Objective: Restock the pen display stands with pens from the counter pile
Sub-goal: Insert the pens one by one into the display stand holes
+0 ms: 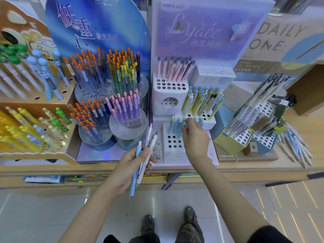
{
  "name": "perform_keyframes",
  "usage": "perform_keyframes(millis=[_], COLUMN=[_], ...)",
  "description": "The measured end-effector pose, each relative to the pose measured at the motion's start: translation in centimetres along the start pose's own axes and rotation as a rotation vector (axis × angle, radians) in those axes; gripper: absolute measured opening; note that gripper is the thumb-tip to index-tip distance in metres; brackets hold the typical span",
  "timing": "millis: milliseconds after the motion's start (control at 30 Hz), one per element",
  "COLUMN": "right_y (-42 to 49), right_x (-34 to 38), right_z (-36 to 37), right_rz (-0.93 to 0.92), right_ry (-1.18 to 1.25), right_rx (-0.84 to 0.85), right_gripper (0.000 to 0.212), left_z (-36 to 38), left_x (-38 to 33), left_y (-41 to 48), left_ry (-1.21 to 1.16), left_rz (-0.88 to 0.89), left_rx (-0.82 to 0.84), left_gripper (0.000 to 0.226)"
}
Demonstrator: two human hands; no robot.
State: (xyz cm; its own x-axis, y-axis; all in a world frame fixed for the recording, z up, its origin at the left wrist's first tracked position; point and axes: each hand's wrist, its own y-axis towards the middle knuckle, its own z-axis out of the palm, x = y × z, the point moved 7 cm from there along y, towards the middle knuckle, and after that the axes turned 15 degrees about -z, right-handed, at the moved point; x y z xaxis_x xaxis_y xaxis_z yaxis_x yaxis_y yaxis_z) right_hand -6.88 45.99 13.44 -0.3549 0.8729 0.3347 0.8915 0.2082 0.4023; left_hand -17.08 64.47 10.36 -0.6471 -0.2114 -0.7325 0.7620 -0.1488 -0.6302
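Note:
My left hand (135, 165) grips a small bunch of pens (142, 155), one light blue and two white, in front of the counter edge. My right hand (194, 135) reaches over the low white block stand (172, 148) with round holes. Its fingertips pinch a light blue pen (185, 124) standing in the stand's back rows among other blue pens. A loose pile of pens (296, 146) lies on the counter at the far right.
Behind the block stand are taller white stands with pink pens (173, 69) and yellow-blue pens (203, 100). Clear round cups of orange-capped and purple pens (126, 109) stand to the left. Tilted boxes of pale pens (245, 135) sit to the right.

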Motion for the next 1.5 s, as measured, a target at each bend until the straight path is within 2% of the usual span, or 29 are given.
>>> perform_keyframes(millis=[100,167,267,333,400,467,600,733,833,900,1000,1133,1200,1333,1433,1500], right_y=[0.1,0.0,-0.7,-1.1,-1.4,-1.4,-1.7,-3.0,-4.2,-4.7,-4.7,-3.6,-3.4,-4.2,-5.6,-6.5], right_x=[-0.2,0.0,0.5,2.2,4.2,5.5,5.1,5.4,6.1,6.2,4.8,1.3,-0.4,-2.9,-4.7,-5.7], right_z=[-0.2,-1.0,-2.9,-2.5,-1.5,-1.0,-0.5,0.4,0.8,0.9,0.5,-1.4,-2.2,-3.0,-3.2,-3.3], right_rz=[0.027,0.032,0.148,0.254,0.278,0.268,0.338,0.376,0.406,0.478,0.66,0.672,0.647,0.581,0.614,0.634], right_ry=[-0.066,0.007,0.5,0.882,1.051,1.109,1.107,1.11,1.238,1.379,1.532,1.603,1.508,1.33,1.305,1.292], right_rx=[0.09,0.093,-0.056,0.071,0.315,0.42,0.41,0.457,0.488,0.41,0.136,-0.233,-0.282,-0.258,-0.295,-0.326], right_gripper=[0.026,0.035,0.025,0.026,0.028,0.021,0.013,0.025,0.03,0.032,0.034,0.029,0.025,0.021,0.025,0.027], left_z=[0.2,0.3,0.8,1.5,2.1,2.6,2.9,3.5,4.2,4.6,5.1,4.0,4.1,5.1,5.8,5.8], left_x=[-0.1,-0.3,-0.6,-0.7,-0.9,-1.0,-0.9,-0.6,-0.5,-0.4,-0.2,-0.2,-0.8,-3.1,-5.6,-6.6], left_y=[0.1,0.1,0.1,0.2,0.2,0.3,0.3,0.3,0.4,0.5,1.0,2.3,2.6,3.2,4.2,5.2], left_ry=[-0.018,-0.016,-0.014,0.02,0.061,0.067,0.069,0.056,0.063,0.051,0.027,0.063,0.154,0.45,0.413,0.387], left_rz=[-0.005,-0.004,-0.004,-0.003,0.003,0.002,-0.023,-0.046,-0.051,-0.064,-0.081,-0.082,-0.037,0.142,0.354,0.419], left_rx=[0.002,0.007,0.037,0.058,0.078,0.098,0.163,0.211,0.228,0.22,0.218,0.031,-0.015,-0.113,-0.216,-0.283], left_gripper=[0.033,0.031,0.039,0.045,0.044,0.042,0.029,0.031,0.028,0.03,0.031,0.031,0.033,0.03,0.021,0.021])
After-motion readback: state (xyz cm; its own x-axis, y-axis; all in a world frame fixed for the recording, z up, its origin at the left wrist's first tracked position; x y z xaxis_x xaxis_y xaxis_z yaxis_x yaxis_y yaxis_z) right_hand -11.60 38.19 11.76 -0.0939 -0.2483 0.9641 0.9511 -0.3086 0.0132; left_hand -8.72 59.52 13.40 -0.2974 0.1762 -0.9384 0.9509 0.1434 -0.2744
